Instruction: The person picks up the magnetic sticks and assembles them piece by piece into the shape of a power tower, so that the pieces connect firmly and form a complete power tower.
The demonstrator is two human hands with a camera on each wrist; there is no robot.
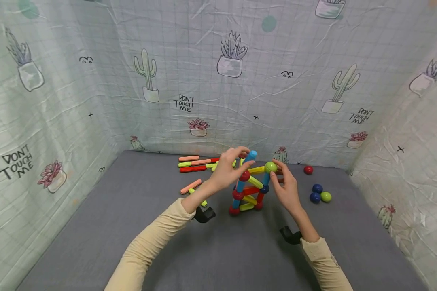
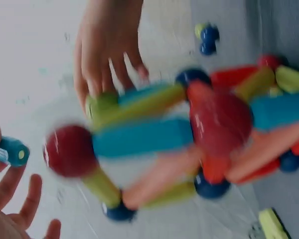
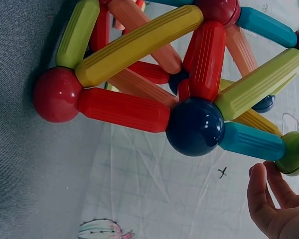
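Note:
A tower of magnetic rods and balls point(image 1: 252, 190) stands between the hands, with red balls at its base and blue, red and yellow rods between. My left hand point(image 1: 226, 169) pinches a short blue rod point(image 1: 253, 155) above the tower's top red ball point(image 1: 245, 175). In the left wrist view that rod point(image 2: 14, 151) is apart from the red ball point(image 2: 71, 151), its end facing it. At the tower's upper right corner, the fingers of my right hand point(image 1: 287, 189) grip a green ball point(image 1: 271, 167). A blue rod point(image 3: 253, 141) joins this ball to a dark blue ball point(image 3: 195, 126) below.
Loose red, orange and yellow-green rods point(image 1: 194, 168) lie behind and left of the tower. To the right are two dark blue balls point(image 1: 315, 197), a green ball point(image 1: 325, 197) and a red ball point(image 1: 308, 169). A printed cloth point(image 1: 211, 97) hangs behind the grey table point(image 1: 131, 194).

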